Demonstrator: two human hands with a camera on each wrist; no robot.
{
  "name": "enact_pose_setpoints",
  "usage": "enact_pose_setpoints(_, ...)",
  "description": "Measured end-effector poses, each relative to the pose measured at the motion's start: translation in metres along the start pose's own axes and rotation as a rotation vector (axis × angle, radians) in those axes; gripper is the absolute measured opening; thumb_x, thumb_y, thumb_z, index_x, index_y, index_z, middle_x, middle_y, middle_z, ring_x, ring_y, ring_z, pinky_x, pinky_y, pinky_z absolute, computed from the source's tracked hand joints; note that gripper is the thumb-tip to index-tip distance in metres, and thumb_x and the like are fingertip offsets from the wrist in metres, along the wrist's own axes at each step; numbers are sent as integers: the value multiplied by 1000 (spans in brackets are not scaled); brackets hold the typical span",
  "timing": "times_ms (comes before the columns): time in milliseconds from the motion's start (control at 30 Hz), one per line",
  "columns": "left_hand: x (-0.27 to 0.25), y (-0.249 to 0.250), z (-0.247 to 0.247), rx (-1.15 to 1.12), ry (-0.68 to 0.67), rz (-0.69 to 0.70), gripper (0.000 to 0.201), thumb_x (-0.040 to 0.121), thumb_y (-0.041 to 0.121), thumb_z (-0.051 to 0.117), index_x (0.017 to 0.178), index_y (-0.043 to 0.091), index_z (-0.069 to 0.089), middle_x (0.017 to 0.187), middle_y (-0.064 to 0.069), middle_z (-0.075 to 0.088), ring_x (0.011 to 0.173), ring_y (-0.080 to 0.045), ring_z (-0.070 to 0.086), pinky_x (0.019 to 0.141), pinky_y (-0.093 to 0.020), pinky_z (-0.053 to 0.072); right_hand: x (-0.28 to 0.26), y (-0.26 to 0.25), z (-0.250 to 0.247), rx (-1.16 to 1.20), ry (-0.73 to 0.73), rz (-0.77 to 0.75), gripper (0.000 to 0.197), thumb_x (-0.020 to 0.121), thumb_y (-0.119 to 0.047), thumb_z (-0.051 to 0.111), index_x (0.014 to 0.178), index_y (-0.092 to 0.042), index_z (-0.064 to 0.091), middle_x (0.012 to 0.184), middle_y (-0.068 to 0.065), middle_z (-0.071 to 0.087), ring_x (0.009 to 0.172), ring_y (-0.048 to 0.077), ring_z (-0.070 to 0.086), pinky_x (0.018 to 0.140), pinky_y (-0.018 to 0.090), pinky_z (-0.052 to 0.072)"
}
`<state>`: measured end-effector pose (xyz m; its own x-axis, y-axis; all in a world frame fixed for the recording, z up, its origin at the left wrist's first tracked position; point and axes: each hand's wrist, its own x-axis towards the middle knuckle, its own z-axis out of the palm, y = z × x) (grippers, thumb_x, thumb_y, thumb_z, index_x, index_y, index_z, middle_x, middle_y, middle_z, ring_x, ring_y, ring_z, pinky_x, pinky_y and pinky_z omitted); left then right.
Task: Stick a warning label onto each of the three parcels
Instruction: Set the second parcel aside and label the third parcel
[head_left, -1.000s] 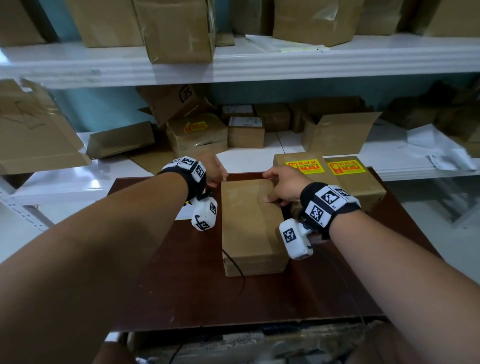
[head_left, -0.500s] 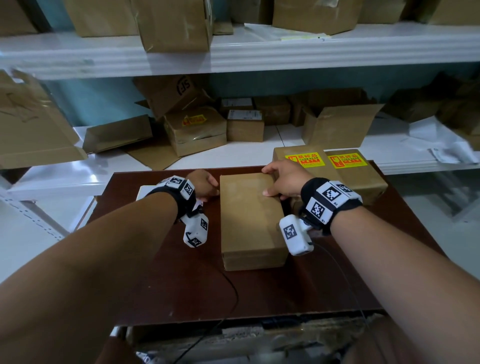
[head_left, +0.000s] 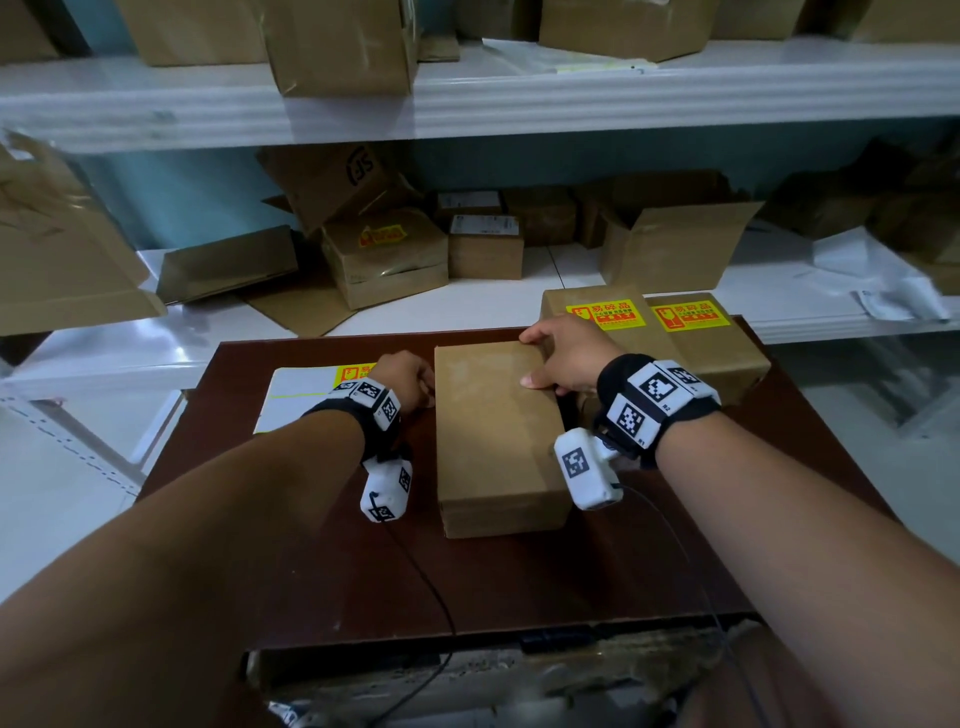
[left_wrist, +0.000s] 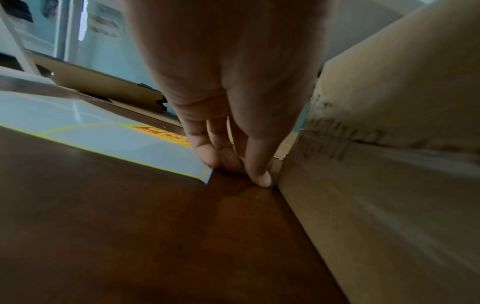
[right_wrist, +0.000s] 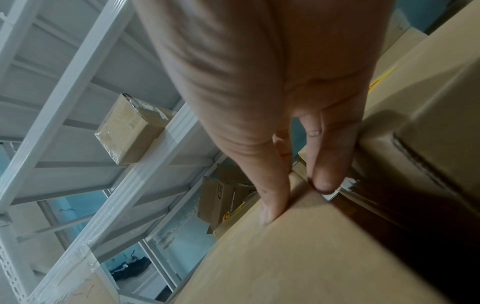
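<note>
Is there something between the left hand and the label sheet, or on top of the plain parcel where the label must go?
Nothing visible blocks either. The left hand is already at the corner of the label sheet, beside the plain parcel. The parcel's top is bare; only the right hand grips its far right corner.

The table (head_left: 322, 582) looks like dark brown wood, smooth, with a soft shine. The box (head_left: 493, 441) in the middle is plain brown cardboard, dull and a bit rough, and its side (left_wrist: 389, 185) shows worn, scuffed marks. The two boxes (head_left: 675, 343) behind it are the same dull cardboard, with shiny yellow stickers (head_left: 608, 315) on top. The sticker sheet (head_left: 306, 395) is white paper, very smooth and glossy. The shelves (head_left: 467, 109) look like white painted metal, smooth and shiny. The wrist bands (head_left: 657, 410) are black cloth
</note>
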<state>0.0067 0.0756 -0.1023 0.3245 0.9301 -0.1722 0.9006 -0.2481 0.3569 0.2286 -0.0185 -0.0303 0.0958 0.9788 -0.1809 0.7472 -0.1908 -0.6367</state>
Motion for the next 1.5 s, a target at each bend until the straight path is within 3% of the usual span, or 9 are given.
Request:
enact_pose_setpoints(200, 4, -6, 2, -32, 1, -107, 17, 82, 13, 72, 69, 23, 67, 84, 0, 67, 82, -19, 61, 72, -28, 47, 1, 2, 2, -9, 14, -3, 63, 78, -13, 85, 135, -19, 61, 133, -3, 54, 87, 24, 71, 73, 39, 63)
enact_pose_setpoints(367, 1, -4, 3, 61, 32, -67, 34, 87, 12, 65, 56, 22, 59, 70, 2, 59, 72, -19, 56, 69, -28, 44, 3, 4, 3, -16, 26, 1, 61, 76, -14, 86, 132, -21, 62, 127, -4, 55, 84, 24, 71, 72, 38, 63)
enact_pose_setpoints(533, -7, 2, 2, 180, 8, -5, 21, 93, 27, 55, 87, 8, 61, 98, -16, 64, 84, -33, 60, 72, -36, 52, 3, 4, 3, -32, 29, 8, 59, 78, -14, 85, 131, -21, 63, 116, -8, 51, 80, 25, 72, 71, 35, 62)
enact_pose_setpoints(700, -9, -3, 0, 152, -47, 2, 15, 88, 19, 63, 96, 21, 75, 107, -8, 71, 97, -28, 66, 75, -28, 50, 2, 3, 4, -47, 44, 1, 57, 78, -14, 85, 130, -21, 63, 120, -5, 53, 60, 15, 63, 55, 25, 54)
enact_pose_setpoints(967, -10, -34, -14, -182, 52, -191, 11, 80, 20, 71, 79, 16, 81, 91, -4, 76, 90, -21, 69, 82, -37, 60, -1, 5, 6, -78, 66, -41, 57, 80, -19, 84, 133, -20, 62, 131, 2, 61, 88, 15, 55, 87, 33, 52)
enact_pose_setpoints(1067, -11, -57, -24, -178, 32, -286, 21, 78, 28, 67, 82, 11, 79, 84, -10, 74, 80, -29, 71, 73, -42, 63, 0, 6, 7, -80, 74, -42, 57, 79, -20, 84, 132, -20, 63, 132, 1, 60, 89, 15, 55, 92, 36, 54)
enact_pose_setpoints(1200, -19, -82, -30, -20, 17, -409, 33, 82, 38, 70, 103, 12, 74, 109, -10, 71, 102, -29, 65, 90, -38, 56, 1, 7, 7, -99, 82, -39, 58, 79, -21, 85, 132, -21, 64, 133, 0, 59, 89, 15, 56, 93, 38, 55)
enact_pose_setpoints(1367, -23, -100, -18, 148, 80, -685, 107, 67, 72, 73, 143, 6, 36, 144, -19, 38, 132, -39, 37, 108, -48, 35, 1, 7, 8, -97, 84, -44, 57, 78, -21, 85, 131, -21, 65, 132, 0, 58, 95, 18, 61, 94, 40, 55)
enact_pose_setpoints(1500, -18, -108, -19, 74, 87, -686, 107, 64, 64, 80, 141, 5, 33, 139, -23, 42, 127, -41, 45, 105, -50, 41, 1, 6, 9, -100, 85, -37, 57, 77, -22, 86, 130, -23, 65, 132, -1, 57, 101, 20, 63, 94, 42, 55)
